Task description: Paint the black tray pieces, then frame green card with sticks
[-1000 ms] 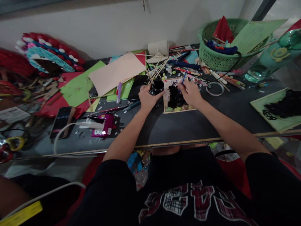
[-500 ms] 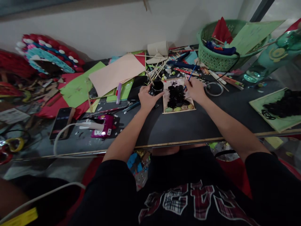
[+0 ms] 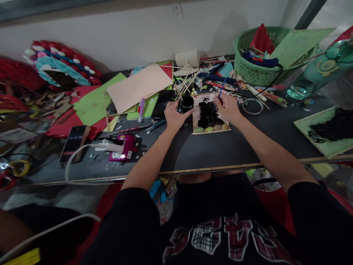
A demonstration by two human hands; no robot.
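My left hand (image 3: pixel 175 115) is closed around a small jar of black paint (image 3: pixel 187 103), thumb in front and fingers behind. Between the fingers of my right hand (image 3: pixel 228 107) is a blue paintbrush (image 3: pixel 222 87), its lower end at the black-painted area of a small framed panel (image 3: pixel 211 127). Thick wet-looking black covers the panel's middle, with a row of greenish and brown pebble-like lumps (image 3: pixel 210 129) along its near edge. The jar stands just left of the panel. A round clear lid (image 3: pixel 253 105) lies to the right of my right hand.
A green basket (image 3: pixel 249 71) and a green bottle (image 3: pixel 306 81) stand at the back right. Another black-painted panel (image 3: pixel 306 127) lies at the right edge. Coloured paper (image 3: pixel 138 86), a phone (image 3: pixel 75 143) and a purple device with a white cable (image 3: pixel 125 149) lie on the left.
The brush tip has shifted slightly over the black area, and the brush is a little more upright. My left hand stays on the jar. The whole view has moved slightly.
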